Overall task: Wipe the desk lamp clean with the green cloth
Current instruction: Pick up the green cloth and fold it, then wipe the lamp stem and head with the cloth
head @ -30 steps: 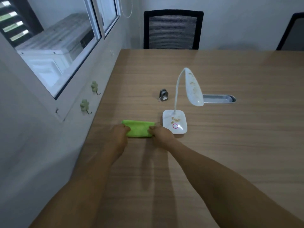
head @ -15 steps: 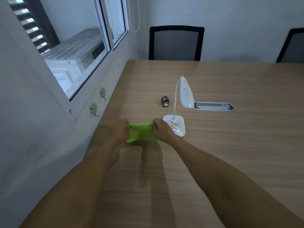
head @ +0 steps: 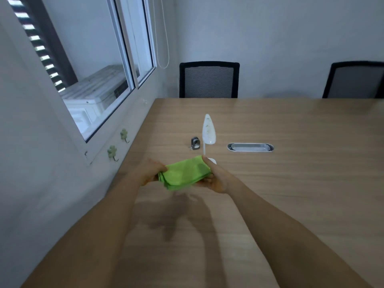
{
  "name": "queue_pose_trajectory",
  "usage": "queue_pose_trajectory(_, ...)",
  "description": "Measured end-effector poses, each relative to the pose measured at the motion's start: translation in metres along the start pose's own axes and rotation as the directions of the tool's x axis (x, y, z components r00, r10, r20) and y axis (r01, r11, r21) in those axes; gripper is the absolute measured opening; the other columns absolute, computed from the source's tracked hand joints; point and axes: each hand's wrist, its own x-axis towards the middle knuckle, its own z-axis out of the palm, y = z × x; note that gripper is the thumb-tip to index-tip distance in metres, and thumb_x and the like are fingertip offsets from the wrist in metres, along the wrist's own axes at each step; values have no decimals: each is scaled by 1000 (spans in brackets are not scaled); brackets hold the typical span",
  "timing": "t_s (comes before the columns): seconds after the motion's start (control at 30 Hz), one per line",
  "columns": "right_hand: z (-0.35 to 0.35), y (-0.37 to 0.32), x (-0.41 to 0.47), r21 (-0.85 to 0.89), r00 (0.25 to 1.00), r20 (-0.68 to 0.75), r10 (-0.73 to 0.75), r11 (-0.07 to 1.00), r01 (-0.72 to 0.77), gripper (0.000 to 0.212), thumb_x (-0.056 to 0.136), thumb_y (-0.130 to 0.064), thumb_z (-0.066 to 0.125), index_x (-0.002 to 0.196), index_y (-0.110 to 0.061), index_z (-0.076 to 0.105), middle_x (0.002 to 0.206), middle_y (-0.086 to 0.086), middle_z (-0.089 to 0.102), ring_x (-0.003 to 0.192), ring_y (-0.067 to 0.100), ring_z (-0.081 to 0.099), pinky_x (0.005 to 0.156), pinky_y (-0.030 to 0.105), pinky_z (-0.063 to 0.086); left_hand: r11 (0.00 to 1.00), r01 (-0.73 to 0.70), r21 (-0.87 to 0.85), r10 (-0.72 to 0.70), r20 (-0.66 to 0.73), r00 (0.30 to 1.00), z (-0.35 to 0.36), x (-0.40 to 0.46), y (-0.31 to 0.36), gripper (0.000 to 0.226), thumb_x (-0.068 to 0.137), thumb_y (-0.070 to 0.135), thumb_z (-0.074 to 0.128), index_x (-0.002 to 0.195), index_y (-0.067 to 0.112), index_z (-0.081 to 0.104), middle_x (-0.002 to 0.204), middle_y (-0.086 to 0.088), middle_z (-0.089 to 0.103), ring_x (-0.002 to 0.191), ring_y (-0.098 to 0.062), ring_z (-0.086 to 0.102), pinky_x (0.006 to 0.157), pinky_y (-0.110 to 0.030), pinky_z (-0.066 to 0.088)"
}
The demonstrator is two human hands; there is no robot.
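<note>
A long oval metal tray recessed into the wooden table (head: 291,183) — the grey cable tray (head: 250,147) — sits right of the lamp; nothing can be made out inside it. The folded bright green cloth (head: 185,173) is held above the tabletop between both hands: the left hand (head: 148,172) pinches its left edge, thumb on top, and the right hand (head: 218,177) closes on its right edge, fingers curled beneath. Just behind the cloth stands the white gooseneck desk lamp (head: 208,132), its speckled head upright — its base mostly hidden by the right hand. A small dark metal ring-shaped object (head: 195,143) lies just left of the lamp's stem.
</note>
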Motion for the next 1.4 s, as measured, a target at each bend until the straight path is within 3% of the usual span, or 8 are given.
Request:
queue_pose_trajectory(0.1, -5, 5, -11, 31, 995, 94, 28, 999, -31, 37, 92, -28, 63, 122, -9, 55, 116, 11, 61, 115, 25, 55, 109, 37, 43, 987, 37, -158, -30, 45, 999, 14, 0, -1, 18, 92, -1, 52, 107, -6, 61, 105, -14, 59, 94, -23, 58, 81, -32, 52)
queue_pose_trajectory(0.2, 0, 11, -15, 10, 994, 93, 58, 998, -59, 7, 95, -13, 56, 96, -11, 62, 99, 5, 62, 97, 21, 57, 95, 31, 47, 960, 71, -271, -55, 66, 996, 27, 1, -5, 10, 92, 0, 52, 87, 1, 60, 95, -11, 62, 77, -17, 60, 58, -22, 57)
queue_pose_trajectory(0.33, 6, 17, -13, 92, 998, -55, 32, 995, -27, 14, 94, -13, 59, 106, -6, 54, 89, 7, 60, 80, 17, 57, 100, 33, 43, 937, 120, -328, -95, 91, 991, 39, 2, -12, 5, 90, 0, 56, 91, 0, 61, 91, -12, 63, 75, -17, 61, 68, -28, 58)
queue_pose_trajectory(0.47, 8, 17, -12, 164, 984, -178, -31, 985, 61, 17, 92, -10, 59, 107, -9, 52, 83, 6, 62, 73, 18, 59, 66, 30, 52, 939, 170, -297, -135, 137, 981, 45, 4, -18, 24, 86, 5, 63, 108, -5, 62, 106, -18, 66, 87, -25, 65, 77, -31, 55)
queue_pose_trajectory(0.57, -3, 10, -16, 177, 947, -310, -86, 973, 147, 13, 88, -10, 61, 100, -8, 59, 83, 9, 65, 72, 24, 62, 68, 36, 54, 965, 166, -202, -138, 147, 979, 42, 5, -14, 27, 86, 14, 64, 109, -1, 63, 111, -15, 64, 86, -22, 64, 85, -35, 54)
queue_pose_trajectory(0.8, -42, -48, -47, -296, 861, -351, -367, 916, 270, 22, 91, -4, 43, 112, -8, 51, 84, 10, 57, 76, 27, 57, 77, 40, 52, 987, -60, -151, 65, 32, 997, 30, 19, 57, 59, 88, 48, 56, 139, 23, 42, 148, 7, 40, 129, -20, 47, 95, -36, 46)
queue_pose_trajectory(1.1, -14, -125, -84, -880, 493, 12, -870, 224, 418, 37, 83, 0, 54, 108, -23, 68, 68, -8, 60, 59, 12, 52, 50, 7, 41, 951, -256, -173, 299, 307, 904, 47, 42, 150, 54, 90, 44, 55, 140, 29, 41, 155, 9, 30, 139, -14, 33, 105, -31, 39)
queue_pose_trajectory(1.4, 21, -129, -74, -931, 483, 248, -840, -69, 359, 50, 81, 6, 50, 120, -22, 64, 111, 7, 75, 101, 30, 66, 81, 32, 53, 944, -225, -242, 300, 345, 889, 55, 54, 149, 11, 91, 21, 58, 100, 20, 65, 103, 3, 63, 100, -9, 57, 83, -22, 48)
